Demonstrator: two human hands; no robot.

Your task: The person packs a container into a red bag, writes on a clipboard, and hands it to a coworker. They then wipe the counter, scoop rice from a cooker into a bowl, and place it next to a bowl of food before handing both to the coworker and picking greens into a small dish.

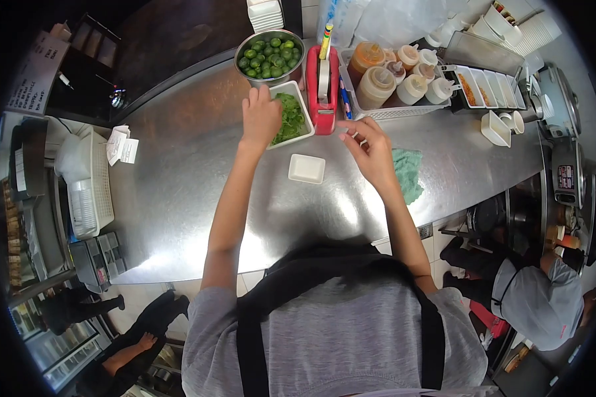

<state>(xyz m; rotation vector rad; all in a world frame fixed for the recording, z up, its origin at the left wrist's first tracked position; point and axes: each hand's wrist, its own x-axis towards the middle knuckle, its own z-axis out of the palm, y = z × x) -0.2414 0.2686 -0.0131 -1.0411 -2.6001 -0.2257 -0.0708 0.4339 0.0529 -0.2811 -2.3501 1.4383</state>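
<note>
My left hand [261, 118] is closed over the left rim of a white container [304, 114] of green leaves [289, 119]. Its thumb is hidden. Over the steel counter, my right hand [372, 147] is empty, fingers loosely bent and thumb apart, just right of a red tape dispenser [324, 121]. Between my hands, nearer to me, lies a small white rectangular tray [306, 169] with nothing seen in it. Behind the leaf container stands a metal bowl [238, 63] of green limes [269, 58].
A basket [397, 112] of squeeze bottles [377, 86] stands behind my right hand. A green cloth [408, 175] lies beside my right forearm. Sectioned food trays [487, 89] are at the far right. Co-workers [533, 298] [136, 344] stand at right and lower left.
</note>
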